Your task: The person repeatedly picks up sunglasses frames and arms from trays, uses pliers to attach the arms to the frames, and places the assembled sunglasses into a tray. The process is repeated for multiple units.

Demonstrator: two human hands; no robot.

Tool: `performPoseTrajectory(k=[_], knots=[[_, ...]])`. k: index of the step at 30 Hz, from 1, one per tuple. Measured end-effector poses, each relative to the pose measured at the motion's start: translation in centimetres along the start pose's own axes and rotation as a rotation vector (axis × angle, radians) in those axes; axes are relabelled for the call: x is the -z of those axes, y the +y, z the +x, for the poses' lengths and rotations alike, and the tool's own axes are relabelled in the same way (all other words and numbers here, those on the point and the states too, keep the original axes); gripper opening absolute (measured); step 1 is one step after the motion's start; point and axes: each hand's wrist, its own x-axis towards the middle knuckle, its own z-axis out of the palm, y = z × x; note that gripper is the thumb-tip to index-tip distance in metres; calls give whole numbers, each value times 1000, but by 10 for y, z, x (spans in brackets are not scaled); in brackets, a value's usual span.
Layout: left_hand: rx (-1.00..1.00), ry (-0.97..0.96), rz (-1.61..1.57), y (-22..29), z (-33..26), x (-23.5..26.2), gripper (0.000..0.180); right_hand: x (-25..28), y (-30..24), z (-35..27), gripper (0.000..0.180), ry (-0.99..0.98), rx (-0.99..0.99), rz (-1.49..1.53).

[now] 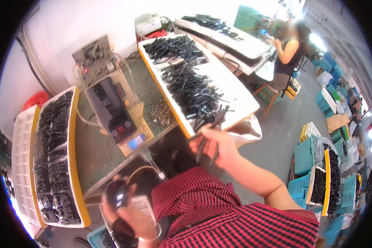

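Note:
Low on the left, my left hand is closed round a dark sunglasses front with shiny lenses; motion blurs it a little. My right hand grips a bunch of thin black glasses temples at the near end of a long white foam tray. Their ends stick out above and below the fingers. More loose black temples lie heaped in that tray.
Left of the tray stands a small bench machine with hoses, beside scattered metal bits. Farther left, a yellow-edged tray holds rows of dark glasses. A person sits working at back right. Blue crates stand along the right.

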Motion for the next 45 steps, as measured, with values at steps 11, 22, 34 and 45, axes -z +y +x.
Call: performPoseTrajectory(k=[11, 22, 34, 45], knots=[[405, -174, -297, 25, 1, -13, 47, 8, -102, 226, 69, 150, -86, 88], [622, -236, -309, 47, 28, 4, 47, -57, -22, -47, 55, -710, 1107, -1558], [548, -322, -195, 36, 30, -2, 48, -56, -25, -39, 50, -665, 1054, -1727], [690, -465, -562, 33, 37, 14, 40, -55, -35, -35, 33, -795, 144, -1354]])
